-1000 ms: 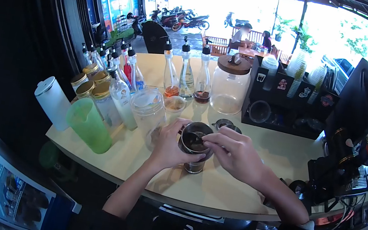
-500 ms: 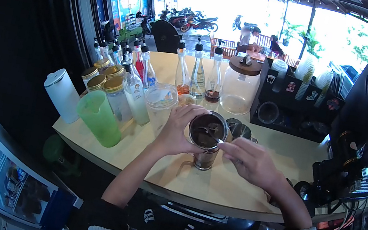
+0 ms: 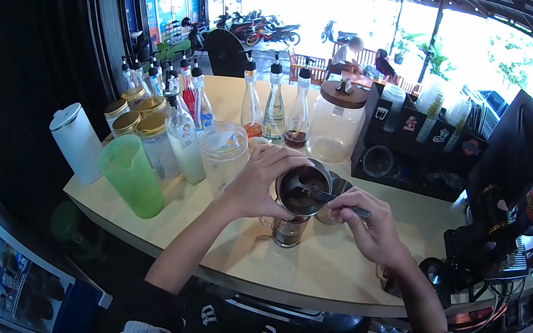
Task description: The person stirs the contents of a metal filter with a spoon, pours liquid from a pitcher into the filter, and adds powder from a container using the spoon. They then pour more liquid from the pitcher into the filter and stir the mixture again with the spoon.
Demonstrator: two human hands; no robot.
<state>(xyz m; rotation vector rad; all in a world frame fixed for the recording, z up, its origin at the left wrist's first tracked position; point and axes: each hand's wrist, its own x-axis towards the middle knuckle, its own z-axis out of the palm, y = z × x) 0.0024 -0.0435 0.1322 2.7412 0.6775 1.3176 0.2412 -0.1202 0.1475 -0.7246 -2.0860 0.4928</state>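
Note:
My left hand (image 3: 262, 183) is wrapped round the side of a round metal cup (image 3: 301, 205), tilted so that its dark inside faces me. In my right hand (image 3: 370, 225) is the handle of a spoon (image 3: 320, 194), whose head reaches into the cup. Below the cup, a clear glass mug (image 3: 287, 233) with reddish-brown contents stands on the counter. Part of the mug is hidden by the cup and my left hand. Just behind my right hand sits a dark round container (image 3: 333, 210), partly covered.
Left are a green pitcher (image 3: 133, 175), a white pitcher (image 3: 76, 141), gold-lidded jars and pump bottles. A wooden-lidded jar (image 3: 336, 125) and a black cup organizer (image 3: 413, 146) stand behind. Black equipment (image 3: 479, 254) is at right; people sit outside.
The view has shifted slightly. My right hand has turned, and more of the spoon's handle now shows across the cup's rim. My left hand still holds the cup.

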